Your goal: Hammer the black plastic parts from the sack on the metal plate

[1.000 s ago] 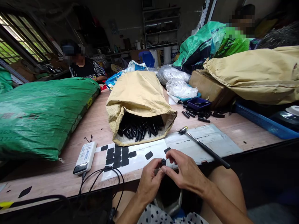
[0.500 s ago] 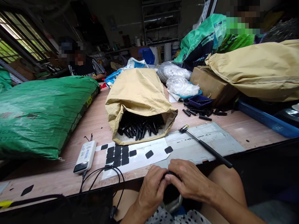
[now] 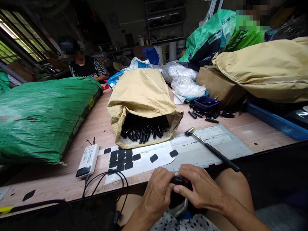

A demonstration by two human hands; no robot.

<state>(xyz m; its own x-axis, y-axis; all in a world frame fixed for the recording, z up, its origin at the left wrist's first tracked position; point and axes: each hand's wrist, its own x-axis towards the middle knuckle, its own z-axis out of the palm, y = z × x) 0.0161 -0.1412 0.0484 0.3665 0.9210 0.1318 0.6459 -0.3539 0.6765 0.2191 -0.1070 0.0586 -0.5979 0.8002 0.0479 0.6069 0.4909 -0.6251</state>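
Note:
Both my hands are together over my lap at the table's front edge. My left hand (image 3: 160,189) and my right hand (image 3: 198,186) are closed around a small black glossy piece (image 3: 177,180), whose ends my fingers cover. Below it, between my knees, is a dark opening with a pale rim; its contents are hidden. Just beyond my hands lies a white sheet (image 3: 144,165) with several black rounded-square stickers (image 3: 120,160). To the right, a hammer (image 3: 211,149) with a black handle rests on a grey plate (image 3: 226,138).
A tan sack (image 3: 141,93) lies open toward me with several black tapered pieces (image 3: 144,132) inside. A white power bank (image 3: 88,160) with black cables stands left, beside a green sack (image 3: 43,118). Loose black pieces surround a purple tray (image 3: 207,103). Two people are beyond the table.
My hands have parted slightly, and more of the black piece shows between them. The view has shifted a little; things on the table have stayed in place.

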